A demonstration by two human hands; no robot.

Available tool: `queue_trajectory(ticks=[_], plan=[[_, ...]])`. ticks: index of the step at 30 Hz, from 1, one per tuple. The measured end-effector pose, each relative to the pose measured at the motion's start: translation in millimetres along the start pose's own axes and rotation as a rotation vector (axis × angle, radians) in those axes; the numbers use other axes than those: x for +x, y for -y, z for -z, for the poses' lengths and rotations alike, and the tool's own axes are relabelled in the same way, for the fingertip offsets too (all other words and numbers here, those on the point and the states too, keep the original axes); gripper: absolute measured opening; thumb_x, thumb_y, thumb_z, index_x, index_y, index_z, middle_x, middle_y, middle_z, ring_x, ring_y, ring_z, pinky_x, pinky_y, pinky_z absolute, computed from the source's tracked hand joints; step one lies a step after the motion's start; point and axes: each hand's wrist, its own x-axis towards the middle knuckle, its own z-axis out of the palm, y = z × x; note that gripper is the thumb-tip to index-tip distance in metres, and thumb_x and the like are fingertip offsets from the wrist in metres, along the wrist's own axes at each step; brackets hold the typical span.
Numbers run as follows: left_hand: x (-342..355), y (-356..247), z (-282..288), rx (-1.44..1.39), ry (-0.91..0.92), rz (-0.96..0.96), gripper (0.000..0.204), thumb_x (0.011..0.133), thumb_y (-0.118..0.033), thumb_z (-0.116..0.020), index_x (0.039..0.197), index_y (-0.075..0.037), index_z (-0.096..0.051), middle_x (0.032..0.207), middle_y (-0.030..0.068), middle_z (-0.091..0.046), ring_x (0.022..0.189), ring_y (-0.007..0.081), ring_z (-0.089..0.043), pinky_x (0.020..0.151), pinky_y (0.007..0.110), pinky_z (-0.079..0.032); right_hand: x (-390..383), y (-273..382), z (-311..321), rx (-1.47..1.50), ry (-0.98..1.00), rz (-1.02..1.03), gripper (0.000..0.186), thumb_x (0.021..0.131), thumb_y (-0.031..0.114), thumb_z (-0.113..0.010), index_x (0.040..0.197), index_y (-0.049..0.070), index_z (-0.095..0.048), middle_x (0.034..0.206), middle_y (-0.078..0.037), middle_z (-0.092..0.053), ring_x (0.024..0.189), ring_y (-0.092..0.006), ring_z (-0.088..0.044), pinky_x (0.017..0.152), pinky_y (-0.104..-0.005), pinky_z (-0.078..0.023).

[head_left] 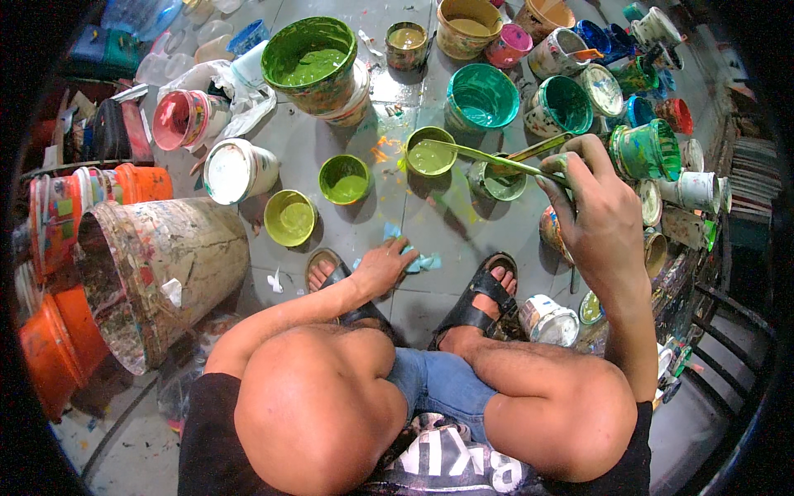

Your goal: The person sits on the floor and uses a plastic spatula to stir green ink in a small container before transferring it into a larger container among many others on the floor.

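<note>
the right hand [591,198] is raised, its fingers closed around the end of a long green stick [488,157]. the stick slants down to the left, and its far end reaches over the rim into a cup of green paint [431,159] on the floor [376,219]. just right of that cup stands a small tin [502,187], with a second stick [536,148] slanting up from it toward the right hand; whether the fingers touch that stick, i cannot tell.

the left hand [387,268] is low between the 2 knees, fingers bent, at some light blue scraps [425,263]. whether it grips a scrap or only rests there, i cannot tell.

left of the paint cup are 2 more small containers, a green cup [345,179] and a yellow-green cup [290,218]. behind them stands a big green bucket [310,59] with green paint inside; a teal bucket [481,97] stands behind the small tin. at the left, a large stained bin [178,269] lies on its side, near a white-lidded bucket [240,171]. a white tub [549,321] sits just beside the right sandal [478,299].
</note>
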Motion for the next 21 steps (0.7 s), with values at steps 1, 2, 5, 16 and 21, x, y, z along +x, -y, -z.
queue_trajectory(ticks=[1,2,5,16,21], plan=[[-6,2,1,-0.13,0.069,0.026,0.049,0.08,-0.022,-0.067,0.127,-0.015,-0.054,0.127,0.0163,-0.054,0.106,0.0379,-0.058,0.088,0.045,-0.049,1,4,1,-0.064,0.021,0.028,0.013,0.084,0.006,-0.067,0.095,0.002,-0.061,0.095,-0.012,-0.059,0.077,-0.0297,-0.063,0.066,-0.0384,-0.048],[-10,3,2,-0.25,0.025,0.086,0.045,0.08,-0.02,-0.065,0.123,-0.013,-0.055,0.122,0.0176,-0.055,0.105,0.0387,-0.058,0.088,0.045,-0.049,5,10,3,-0.127,0.042,0.056,0.013,0.084,0.006,-0.067,0.095,0.002,-0.061,0.094,-0.012,-0.06,0.077,-0.0292,-0.063,0.066,-0.0374,-0.048],[-11,-1,4,-0.536,-0.121,0.166,0.034,0.081,-0.013,-0.061,0.115,-0.007,-0.058,0.11,0.0211,-0.059,0.103,0.0405,-0.058,0.087,0.046,-0.047,9,10,13,-0.001,0.029,0.066,0.013,0.085,0.006,-0.067,0.096,0.001,-0.061,0.089,-0.013,-0.062,0.076,-0.0281,-0.063,0.066,-0.0346,-0.048],[-2,-16,31,-0.417,-0.109,0.29,0.029,0.086,-0.029,-0.058,0.091,-0.001,-0.062,0.088,0.0216,-0.064,0.083,0.0424,-0.06,0.073,0.049,-0.048,-17,5,-24,-0.044,-0.068,-0.026,0.014,0.082,0.004,-0.067,0.092,-0.001,-0.059,0.086,-0.016,-0.056,0.077,-0.036,-0.058,0.068,-0.0399,-0.046],[-6,-21,25,-0.411,-0.133,0.292,0.028,0.084,-0.029,-0.059,0.093,-0.002,-0.063,0.089,0.0219,-0.063,0.084,0.0417,-0.059,0.074,0.049,-0.047,8,14,-17,0.072,0.012,0.26,0.014,0.082,0.01,-0.068,0.089,0.002,-0.059,0.09,-0.014,-0.057,0.078,-0.0319,-0.061,0.063,-0.0396,-0.048]])
